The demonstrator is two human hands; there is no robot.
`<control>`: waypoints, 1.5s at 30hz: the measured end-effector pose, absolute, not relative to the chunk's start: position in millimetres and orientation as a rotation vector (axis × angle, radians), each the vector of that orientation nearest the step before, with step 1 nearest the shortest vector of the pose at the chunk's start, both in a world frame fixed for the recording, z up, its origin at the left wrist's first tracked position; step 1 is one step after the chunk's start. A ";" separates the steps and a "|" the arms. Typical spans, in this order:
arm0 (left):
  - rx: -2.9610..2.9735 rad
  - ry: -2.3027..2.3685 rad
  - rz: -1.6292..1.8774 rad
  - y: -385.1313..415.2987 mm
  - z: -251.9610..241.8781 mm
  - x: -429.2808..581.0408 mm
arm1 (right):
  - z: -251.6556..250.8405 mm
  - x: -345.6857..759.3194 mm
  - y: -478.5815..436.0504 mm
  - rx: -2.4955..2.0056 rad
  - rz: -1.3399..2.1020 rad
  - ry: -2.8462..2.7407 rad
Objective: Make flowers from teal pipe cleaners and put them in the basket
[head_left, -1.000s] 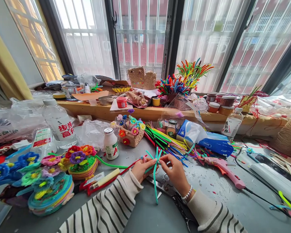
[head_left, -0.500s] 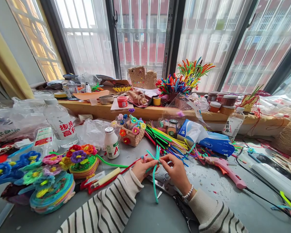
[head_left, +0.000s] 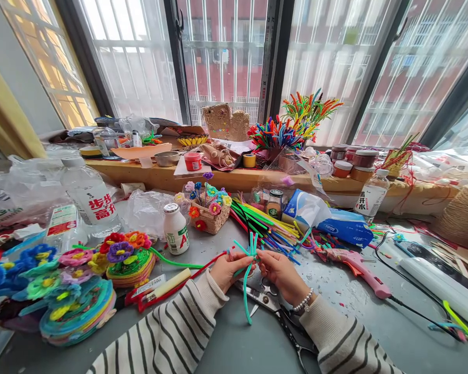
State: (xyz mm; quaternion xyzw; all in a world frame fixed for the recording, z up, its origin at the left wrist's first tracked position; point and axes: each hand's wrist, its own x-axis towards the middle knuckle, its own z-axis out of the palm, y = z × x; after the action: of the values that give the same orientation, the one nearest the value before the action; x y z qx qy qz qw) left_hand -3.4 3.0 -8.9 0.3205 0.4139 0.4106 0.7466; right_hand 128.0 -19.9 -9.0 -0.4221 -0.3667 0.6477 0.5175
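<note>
Both hands meet over the grey table (head_left: 226, 343), the left hand (head_left: 226, 270) and right hand (head_left: 283, 272) each pinching the teal pipe cleaners (head_left: 248, 270) between them, just above the scissors (head_left: 269, 301), near the pink glue gun (head_left: 359, 267).

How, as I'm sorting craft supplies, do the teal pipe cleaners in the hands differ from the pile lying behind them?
The teal pipe cleaners are one colour; the pile mixes green, yellow, red and blue. The teal pipe cleaners are pinched by the left hand and right hand, ends fanned up, tail hanging; the pile lies flat on the table, untouched. Both are fuzzy stems.
</note>
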 end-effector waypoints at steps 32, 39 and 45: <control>0.751 0.930 0.890 1.2 -10.7 -4.6 | -17.1 132.6 -16.2 -1.078 1.252 -1.326; 0.737 0.946 0.864 0.5 -5.1 -4.5 | -17.9 131.9 -17.4 -1.122 1.202 -1.381; 0.687 0.949 0.851 0.2 0.2 -5.1 | -11.9 136.1 -22.9 -1.161 0.488 -1.736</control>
State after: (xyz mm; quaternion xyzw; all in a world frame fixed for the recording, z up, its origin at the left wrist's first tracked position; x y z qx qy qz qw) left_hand -5.1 0.2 0.2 0.3142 0.4340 0.3892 0.7493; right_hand 136.1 -22.9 -11.9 -0.4756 -0.7108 0.1998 0.4782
